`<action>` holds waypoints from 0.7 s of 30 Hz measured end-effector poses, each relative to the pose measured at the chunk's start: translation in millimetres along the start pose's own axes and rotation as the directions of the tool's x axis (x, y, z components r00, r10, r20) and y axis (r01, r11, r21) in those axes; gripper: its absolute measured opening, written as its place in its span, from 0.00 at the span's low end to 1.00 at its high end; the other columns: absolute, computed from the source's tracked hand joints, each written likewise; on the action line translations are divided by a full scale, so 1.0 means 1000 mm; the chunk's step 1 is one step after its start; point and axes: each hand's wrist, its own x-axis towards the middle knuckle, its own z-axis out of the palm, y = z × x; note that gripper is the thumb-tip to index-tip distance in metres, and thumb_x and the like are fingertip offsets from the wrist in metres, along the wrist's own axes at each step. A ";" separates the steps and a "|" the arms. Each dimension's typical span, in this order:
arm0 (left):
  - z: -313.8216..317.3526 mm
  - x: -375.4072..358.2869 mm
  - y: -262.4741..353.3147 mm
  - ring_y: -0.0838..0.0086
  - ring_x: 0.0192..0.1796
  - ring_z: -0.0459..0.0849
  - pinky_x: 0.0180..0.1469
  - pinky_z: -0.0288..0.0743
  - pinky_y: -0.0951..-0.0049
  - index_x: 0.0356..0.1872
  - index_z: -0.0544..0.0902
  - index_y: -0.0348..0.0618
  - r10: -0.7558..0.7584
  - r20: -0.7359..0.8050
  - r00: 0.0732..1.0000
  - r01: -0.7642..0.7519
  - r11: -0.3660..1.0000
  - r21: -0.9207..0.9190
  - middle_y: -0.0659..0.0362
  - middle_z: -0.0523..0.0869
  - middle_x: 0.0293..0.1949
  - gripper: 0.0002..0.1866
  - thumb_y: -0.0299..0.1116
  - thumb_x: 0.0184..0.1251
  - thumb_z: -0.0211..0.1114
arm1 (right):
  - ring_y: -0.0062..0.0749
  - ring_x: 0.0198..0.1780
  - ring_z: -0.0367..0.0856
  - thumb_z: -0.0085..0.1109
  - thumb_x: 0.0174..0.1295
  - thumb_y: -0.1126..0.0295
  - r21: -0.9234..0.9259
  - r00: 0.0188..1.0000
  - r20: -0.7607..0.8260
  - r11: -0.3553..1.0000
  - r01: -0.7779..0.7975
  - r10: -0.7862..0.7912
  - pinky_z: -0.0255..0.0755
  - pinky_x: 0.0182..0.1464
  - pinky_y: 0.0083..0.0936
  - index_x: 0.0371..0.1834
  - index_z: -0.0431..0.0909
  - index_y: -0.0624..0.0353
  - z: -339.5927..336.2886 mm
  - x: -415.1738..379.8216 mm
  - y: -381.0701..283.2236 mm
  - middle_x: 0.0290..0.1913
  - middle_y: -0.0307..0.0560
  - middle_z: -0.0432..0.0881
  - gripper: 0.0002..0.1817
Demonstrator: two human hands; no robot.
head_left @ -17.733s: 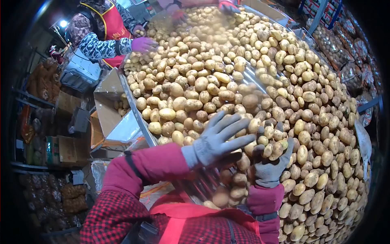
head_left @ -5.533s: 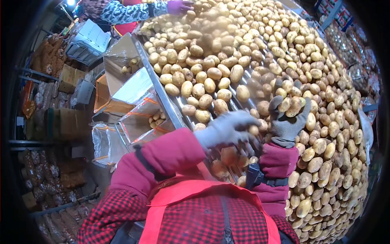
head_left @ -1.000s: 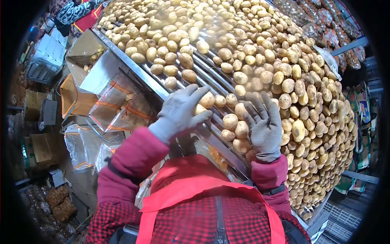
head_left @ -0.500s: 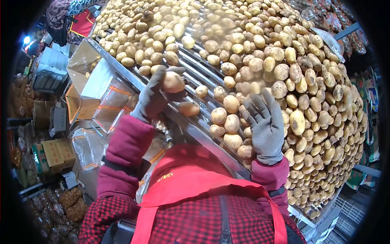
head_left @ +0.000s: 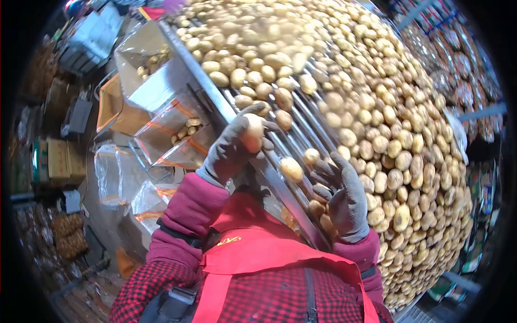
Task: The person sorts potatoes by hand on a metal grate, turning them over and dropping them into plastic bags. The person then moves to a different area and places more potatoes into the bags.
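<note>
My left hand point(head_left: 229, 151), in a grey glove, is closed around a potato point(head_left: 252, 133) above the near metal edge of the sorting rack. My right hand point(head_left: 344, 199), gloved in the same grey, is over the rack's right part. Its fingers are apart and reach left, with a few potatoes point(head_left: 316, 207) right beside and below them. Between the hands, a pale potato point(head_left: 291, 169) and a smaller one lie on the metal bars point(head_left: 301, 121). More potatoes rest on the bars beyond my left hand.
A large heap of potatoes point(head_left: 401, 161) covers the rack's far and right sides. Left of the metal edge point(head_left: 207, 86) stand plastic-lined boxes point(head_left: 110, 105), some with potatoes inside. Cartons point(head_left: 64, 159) and a stack of pale blue crates point(head_left: 89, 40) are farther left.
The view has turned and shifted. The cluster of potatoes that lay left of my right hand is mostly gone from the bars. My right hand's fingers now point left; my left hand still holds a potato.
</note>
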 end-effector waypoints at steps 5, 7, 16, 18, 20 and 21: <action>-0.050 -0.029 0.023 0.73 0.33 0.87 0.31 0.77 0.78 0.80 0.68 0.43 0.072 0.095 0.993 -0.050 0.975 -0.217 0.50 0.90 0.47 0.41 0.64 0.81 0.59 | 0.46 0.64 0.85 0.55 0.81 0.45 -0.118 0.995 0.050 0.990 -0.077 0.083 0.78 0.65 0.41 0.81 0.67 0.61 0.043 0.036 0.015 0.68 0.55 0.82 0.36; -0.059 -0.044 0.031 0.68 0.25 0.87 0.27 0.81 0.74 0.80 0.68 0.39 0.104 0.049 0.993 -0.077 0.917 -0.392 0.44 0.91 0.42 0.45 0.70 0.81 0.51 | 0.45 0.65 0.84 0.53 0.82 0.47 -0.105 0.988 0.110 0.989 -0.099 0.111 0.78 0.65 0.42 0.81 0.67 0.61 0.050 0.048 0.022 0.68 0.55 0.82 0.35; -0.078 -0.062 0.031 0.55 0.29 0.92 0.26 0.89 0.63 0.80 0.65 0.35 0.072 0.029 0.997 -0.048 0.860 -0.507 0.40 0.92 0.44 0.50 0.74 0.80 0.46 | 0.37 0.71 0.78 0.65 0.75 0.69 -0.321 0.930 0.350 0.919 0.228 -0.108 0.76 0.70 0.36 0.82 0.67 0.59 0.128 0.067 0.031 0.74 0.53 0.76 0.33; -0.055 -0.059 0.029 0.55 0.33 0.93 0.31 0.91 0.61 0.79 0.66 0.34 0.033 0.062 0.998 0.010 0.808 -0.588 0.40 0.91 0.45 0.51 0.76 0.79 0.46 | 0.44 0.74 0.76 0.77 0.65 0.66 -0.495 0.842 0.495 0.728 0.474 -0.212 0.74 0.73 0.38 0.80 0.70 0.60 0.138 0.079 0.031 0.74 0.58 0.75 0.41; -0.043 -0.055 0.010 0.55 0.51 0.92 0.56 0.89 0.57 0.78 0.69 0.34 -0.071 -0.115 0.991 0.015 0.905 -0.425 0.44 0.90 0.53 0.53 0.78 0.76 0.49 | 0.54 0.73 0.76 0.85 0.54 0.61 -0.543 0.749 0.621 0.562 0.624 -0.231 0.72 0.75 0.42 0.79 0.72 0.61 0.142 0.093 0.040 0.73 0.64 0.75 0.48; 0.005 -0.049 0.021 0.59 0.62 0.87 0.69 0.80 0.59 0.77 0.70 0.36 0.042 -0.324 0.945 -0.125 0.962 -0.241 0.47 0.86 0.62 0.51 0.77 0.76 0.52 | 0.53 0.72 0.77 0.84 0.54 0.60 -0.557 0.675 0.683 0.398 0.729 -0.280 0.72 0.74 0.43 0.78 0.72 0.61 0.148 0.093 0.038 0.71 0.62 0.77 0.47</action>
